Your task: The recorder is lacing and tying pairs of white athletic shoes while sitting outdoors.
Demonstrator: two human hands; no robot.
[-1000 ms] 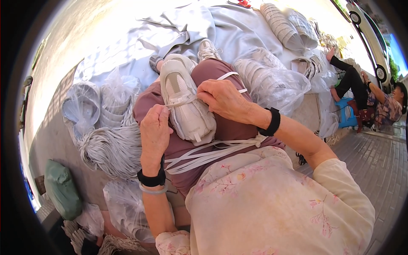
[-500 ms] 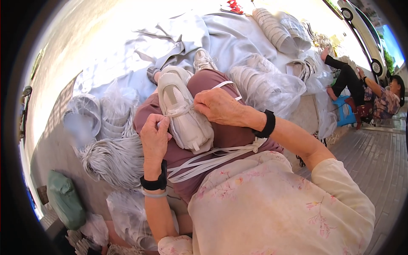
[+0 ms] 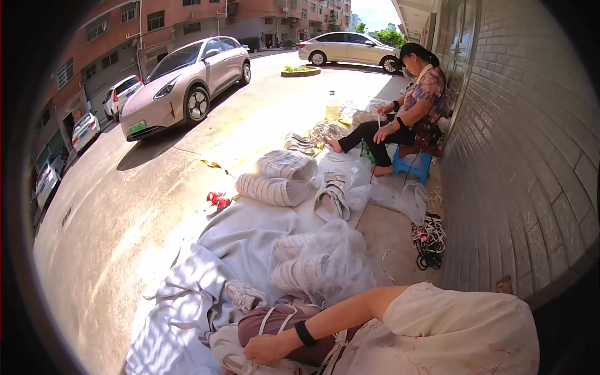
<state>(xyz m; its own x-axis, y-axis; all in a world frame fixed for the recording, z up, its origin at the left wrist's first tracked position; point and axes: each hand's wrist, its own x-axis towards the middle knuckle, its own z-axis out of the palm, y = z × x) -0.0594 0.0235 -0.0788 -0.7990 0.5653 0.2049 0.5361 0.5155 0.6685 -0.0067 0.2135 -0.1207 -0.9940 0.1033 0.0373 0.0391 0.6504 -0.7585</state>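
My right hand (image 3: 265, 349), with a black band at the wrist, rests closed against a pale beige sneaker (image 3: 230, 357) on my lap at the lower edge. What its curled fingers hold is hidden. A loop of white shoelace (image 3: 267, 317) lies over my knee beside it. More white laces (image 3: 335, 353) hang by my waist. My left hand is out of view. Past my knee, another light sneaker (image 3: 244, 295) lies on a grey cloth.
Grey cloth (image 3: 244, 228) spreads ahead, with plastic-wrapped shoe parts (image 3: 312, 265) and stacked rolls (image 3: 272, 187). A co-worker (image 3: 422, 94) sits on a blue stool (image 3: 412, 164) by the tiled wall (image 3: 531, 156). Tangled cords (image 3: 428, 240) lie near it. A pink car (image 3: 194, 81) stands beyond.
The view has swung up and to the right, toward the co-worker and the parked cars. My left hand and most of the sneaker on my lap have dropped out of sight.
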